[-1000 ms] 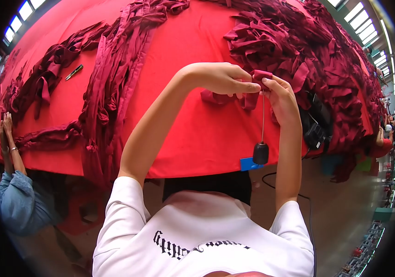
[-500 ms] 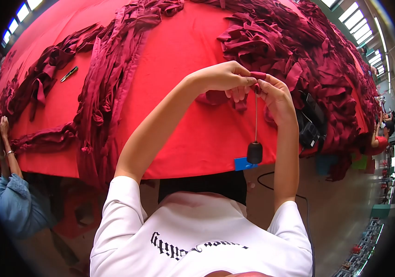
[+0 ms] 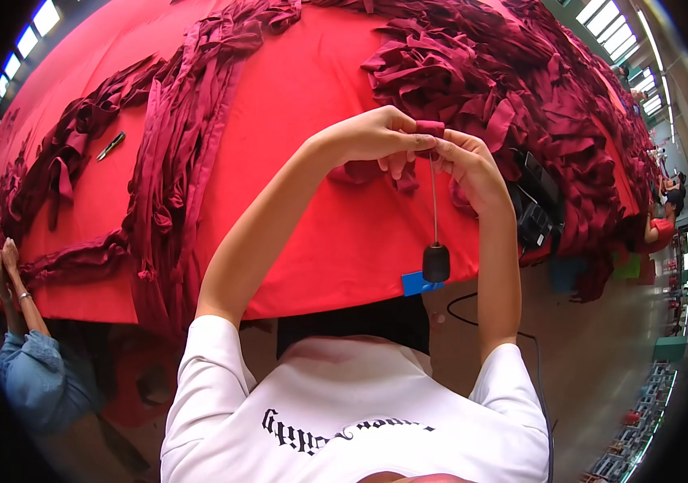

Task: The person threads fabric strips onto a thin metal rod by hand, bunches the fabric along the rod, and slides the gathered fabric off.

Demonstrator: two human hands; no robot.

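My left hand and my right hand meet above the red-covered table, fingers pinched close together. Between their fingertips is a short, rolled-looking end of maroon fabric strip. Just beneath it, a thin metal rod runs from my fingers down to a black cylindrical knob near the table's front edge. The rod's upper end is hidden by the fingers and cloth. A blue card lies beside the knob. Behind my hands spreads a large heap of maroon strips.
A black device with a cable sits right of my right arm. More maroon strips cross the red cloth at left, near a pen-like item. Another person's hands are at the left edge; another person is far right.
The view has shifted slightly, moving the table things left. Both hands have moved a little left over the rod, still pinching the fabric; more of the maroon roll shows.
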